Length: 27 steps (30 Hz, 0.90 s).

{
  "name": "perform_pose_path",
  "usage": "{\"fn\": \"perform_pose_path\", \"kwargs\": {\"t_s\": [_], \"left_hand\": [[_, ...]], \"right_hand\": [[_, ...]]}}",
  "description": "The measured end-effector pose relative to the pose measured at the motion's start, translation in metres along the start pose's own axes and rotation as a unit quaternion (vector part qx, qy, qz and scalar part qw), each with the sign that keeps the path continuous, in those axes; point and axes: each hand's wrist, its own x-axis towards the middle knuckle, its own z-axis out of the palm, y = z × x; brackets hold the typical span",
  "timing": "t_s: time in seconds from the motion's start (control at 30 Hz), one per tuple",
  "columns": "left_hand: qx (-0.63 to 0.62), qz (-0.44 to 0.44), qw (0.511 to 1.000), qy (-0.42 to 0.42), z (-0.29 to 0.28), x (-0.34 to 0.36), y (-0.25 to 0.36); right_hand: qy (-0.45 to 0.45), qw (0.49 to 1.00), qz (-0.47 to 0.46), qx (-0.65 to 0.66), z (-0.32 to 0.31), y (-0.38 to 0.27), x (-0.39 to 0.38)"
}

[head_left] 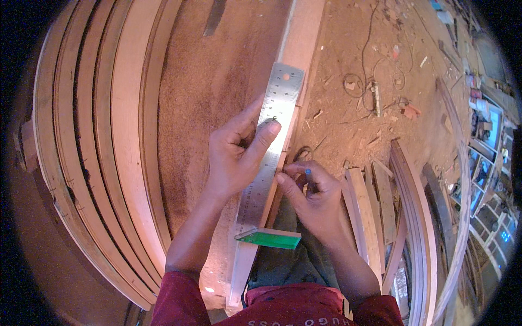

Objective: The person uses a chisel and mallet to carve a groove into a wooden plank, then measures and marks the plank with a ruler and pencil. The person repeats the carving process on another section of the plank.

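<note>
We've got the try square [271, 157] flat on a long wooden plank [305, 27], blade running lengthwise, handle nearest our body. Our left hand [236, 149] grips the blade approx. midway, thumb pressed on its face, fingers at the left edge, partly hidden. Our right hand [315, 195] is closed in a pinch on a slim pen [308, 171], just beside the plank's right edge; only its blue end shows, so can't tell if the tip touches wood.

Material-wise: blade = shiny flat steel w/ engraved scale and a round hole nr the far end; handle = green, straight, set crosswise. Plank = pale, smooth, w/ a few short dark lines on its right side. Below: dark trousers [285, 266] and a red shirt [293, 299].

Further L, long curved timber strips [129, 108] stand side by side; R, more curved timber pieces [416, 217] on reddish-brown, gritty ground [337, 70] w/ scattered chips and a thin looped cord [367, 49].
</note>
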Motion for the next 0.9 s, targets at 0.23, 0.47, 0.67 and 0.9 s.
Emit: {"fn": "perform_pose_path", "kwargs": {"t_s": [0.23, 0.47, 0.67, 0.9], "left_hand": [[-0.021, 0.01, 1.0, -0.006, -0.002, 0.0, -0.007], [-0.026, -0.018, 0.999, -0.01, -0.001, -0.002, -0.002], [-0.026, -0.003, 1.0, -0.005, -0.001, -0.001, -0.005], [-0.006, -0.012, 1.0, -0.001, -0.001, -0.001, -0.005]], "right_hand": [[-0.017, 1.0, 0.014, -0.003, 0.005, -0.005, -0.008], [-0.019, 1.0, 0.007, -0.004, 0.004, 0.0, -0.009], [-0.019, 1.0, 0.008, -0.014, 0.004, -0.002, -0.009], [-0.021, 1.0, 0.007, -0.002, 0.003, -0.004, -0.008]]}}
